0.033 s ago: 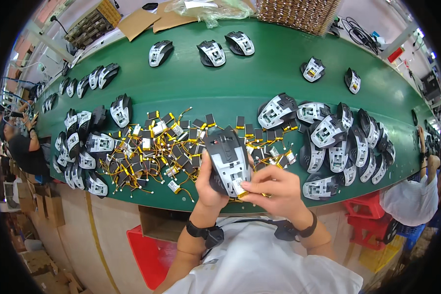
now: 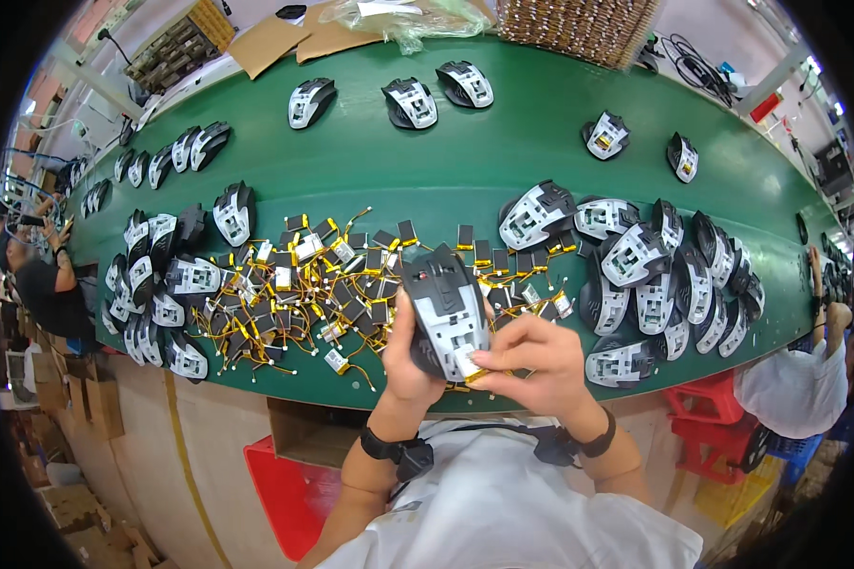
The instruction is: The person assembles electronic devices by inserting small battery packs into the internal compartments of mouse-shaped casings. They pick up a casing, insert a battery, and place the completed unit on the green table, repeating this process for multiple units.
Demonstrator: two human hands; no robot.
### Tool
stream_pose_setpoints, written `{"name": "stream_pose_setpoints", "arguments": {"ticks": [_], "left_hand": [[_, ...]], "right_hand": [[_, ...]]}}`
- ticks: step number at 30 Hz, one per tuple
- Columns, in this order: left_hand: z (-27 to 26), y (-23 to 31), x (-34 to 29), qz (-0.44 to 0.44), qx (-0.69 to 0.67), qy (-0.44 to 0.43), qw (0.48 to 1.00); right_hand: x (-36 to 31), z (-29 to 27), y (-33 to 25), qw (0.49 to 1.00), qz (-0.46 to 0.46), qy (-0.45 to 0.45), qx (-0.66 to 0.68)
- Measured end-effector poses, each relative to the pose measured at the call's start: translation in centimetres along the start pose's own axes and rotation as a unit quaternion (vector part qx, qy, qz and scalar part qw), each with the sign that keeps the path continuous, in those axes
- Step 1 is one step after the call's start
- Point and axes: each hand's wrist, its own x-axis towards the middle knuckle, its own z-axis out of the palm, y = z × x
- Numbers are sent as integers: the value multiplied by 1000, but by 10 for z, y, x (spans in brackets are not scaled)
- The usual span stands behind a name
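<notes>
My left hand [image 2: 412, 365] is wrapped around the side of a black and silver computer mouse [image 2: 451, 308], tilted with its open silver underside facing me. The thumb and fingers of my right hand [image 2: 539, 365] pinch a small silver battery with a yellow edge [image 2: 469, 363] against the near end of that mouse. Just beyond my hands lies a loose heap of small flat batteries [image 2: 346, 313], dark or silver, with yellow ends and thin wires. The fingers of my left hand behind the mouse are mostly hidden.
Partly assembled mice are piled at the right [image 2: 655, 303] and left [image 2: 142, 284] of the green bench [image 2: 351, 180]; more stand farther back. A red bin [image 2: 280, 493] is below the bench. Other people sit at the far left [image 2: 43, 275] and far right [image 2: 797, 389].
The mouse and both hands have shifted very slightly to the right. The grip on the mouse and battery looks the same.
</notes>
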Motion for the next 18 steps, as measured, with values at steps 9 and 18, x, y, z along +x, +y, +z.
{"name": "stream_pose_setpoints", "arguments": {"ticks": [9,18], "left_hand": [[-4,-32,-8,19,61,36,997],[1,-15,-1,30,61,-47,997]], "right_hand": [[-23,11,9,958,157,127,202],[-16,-3,-9,972,170,87,134]]}}
